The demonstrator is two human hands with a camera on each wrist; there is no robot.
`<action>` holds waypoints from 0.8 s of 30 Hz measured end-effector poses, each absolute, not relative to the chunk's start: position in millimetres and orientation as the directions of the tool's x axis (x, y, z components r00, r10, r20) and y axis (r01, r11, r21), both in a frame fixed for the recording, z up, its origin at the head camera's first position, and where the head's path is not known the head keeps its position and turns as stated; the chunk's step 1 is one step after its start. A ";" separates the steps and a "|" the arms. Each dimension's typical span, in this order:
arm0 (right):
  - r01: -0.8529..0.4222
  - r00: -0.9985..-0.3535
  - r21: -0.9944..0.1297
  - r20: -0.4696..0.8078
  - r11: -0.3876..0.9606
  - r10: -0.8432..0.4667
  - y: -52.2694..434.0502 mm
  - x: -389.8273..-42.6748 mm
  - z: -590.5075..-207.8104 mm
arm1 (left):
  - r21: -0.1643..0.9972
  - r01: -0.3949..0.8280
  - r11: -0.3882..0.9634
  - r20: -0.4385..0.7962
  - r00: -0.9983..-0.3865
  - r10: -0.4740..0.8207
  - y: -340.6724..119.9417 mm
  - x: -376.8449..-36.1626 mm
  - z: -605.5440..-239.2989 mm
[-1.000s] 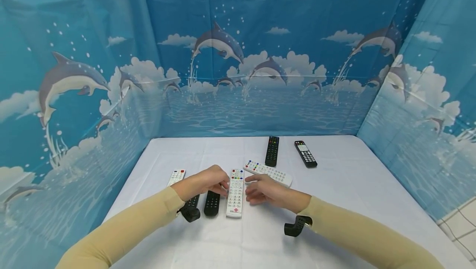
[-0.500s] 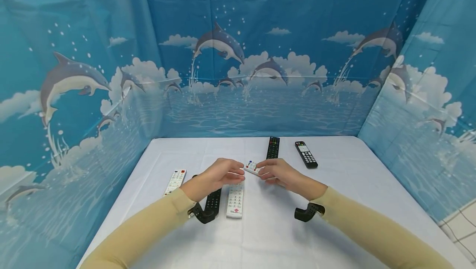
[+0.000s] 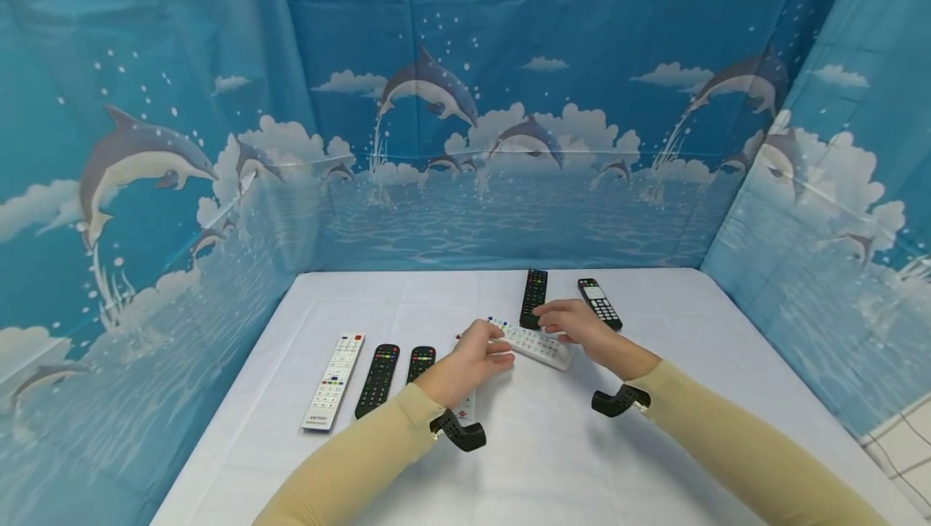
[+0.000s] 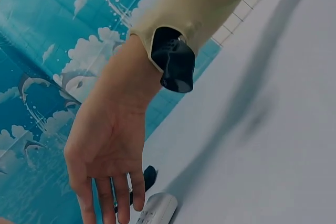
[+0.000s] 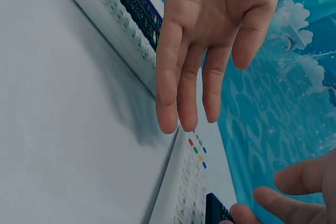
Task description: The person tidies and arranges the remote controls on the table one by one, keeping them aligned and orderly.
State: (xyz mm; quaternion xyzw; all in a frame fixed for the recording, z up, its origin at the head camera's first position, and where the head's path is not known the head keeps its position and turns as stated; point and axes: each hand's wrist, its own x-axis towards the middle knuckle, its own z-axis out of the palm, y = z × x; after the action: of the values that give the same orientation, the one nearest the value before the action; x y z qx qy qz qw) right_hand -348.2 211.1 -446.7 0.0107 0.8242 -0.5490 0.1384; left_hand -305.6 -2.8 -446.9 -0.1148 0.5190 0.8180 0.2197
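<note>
On the bench, covered with a white cloth, the left hand comes first, sitting over the far end of a white remote with coloured top buttons, which lies mostly hidden under the wrist. Its fingers are loosely extended, gripping nothing, and their tips touch or nearly touch the near-left end of the long white remote control with rows of small coloured keys.

That remote lies flat, its long axis running from near-right to far-left, so it sits directly between the two hands. The left hand is at its left end; the right hand is over the right, farther part, fingers straight and spread, hovering just above and holding nothing. In the right wrist view the fingertips hang over the keypad with a gap beneath.

Beyond lie two black remotes, one each side of the right hand.
</note>
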 end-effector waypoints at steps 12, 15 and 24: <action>0.236 -0.953 -0.849 -0.296 0.472 -0.057 221.4 -358.2 -469.7 | 0.675 -0.375 -0.636 -0.471 -0.882 0.021 50.2 -308.0 -466.3; 0.237 -0.947 -0.851 -0.310 0.469 -0.083 223.7 -358.6 -473.1 | 0.681 -0.377 -0.628 -0.468 -0.883 0.023 54.5 -307.0 -467.8; 0.264 -0.909 -0.881 -0.364 0.394 -0.204 231.8 -357.2 -475.4 | 0.687 -0.406 -0.603 -0.450 -0.889 0.085 53.5 -309.2 -470.2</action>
State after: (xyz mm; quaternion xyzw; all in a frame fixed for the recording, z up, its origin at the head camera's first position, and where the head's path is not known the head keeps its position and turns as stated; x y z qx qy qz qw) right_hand -357.2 231.8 -475.4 0.0186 0.8072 -0.5503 0.2128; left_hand -309.2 53.5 -470.2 -0.1895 0.4227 0.8751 0.1402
